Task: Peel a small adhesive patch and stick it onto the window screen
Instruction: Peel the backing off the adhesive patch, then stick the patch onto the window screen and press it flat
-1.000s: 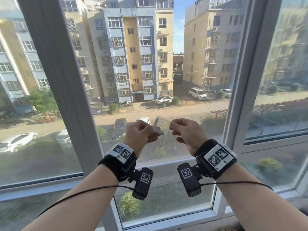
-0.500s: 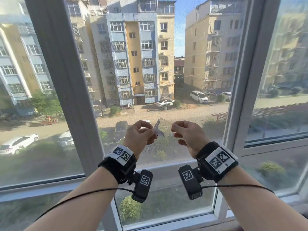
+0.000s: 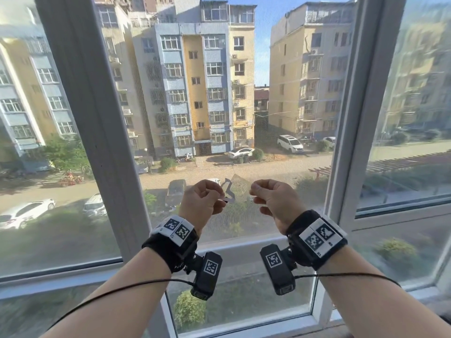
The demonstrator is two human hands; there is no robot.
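The window screen (image 3: 234,113) fills the middle pane between two pale frame posts (image 3: 97,118), with apartment blocks and parked cars beyond it. Both forearms reach up in front of it, each wrist wearing a black band (image 3: 172,240) with coded markers. The left hand (image 3: 201,201) is curled, pinching a curled white backing strip (image 3: 228,192) that hangs at its fingertips. The right hand (image 3: 274,200) is curled too, pinching the right edge of the patch (image 3: 240,185), a thin see-through mesh square. The patch stands between the hands, roughly upright and tilted like a diamond, one corner pointing up, just before the screen's lower part.
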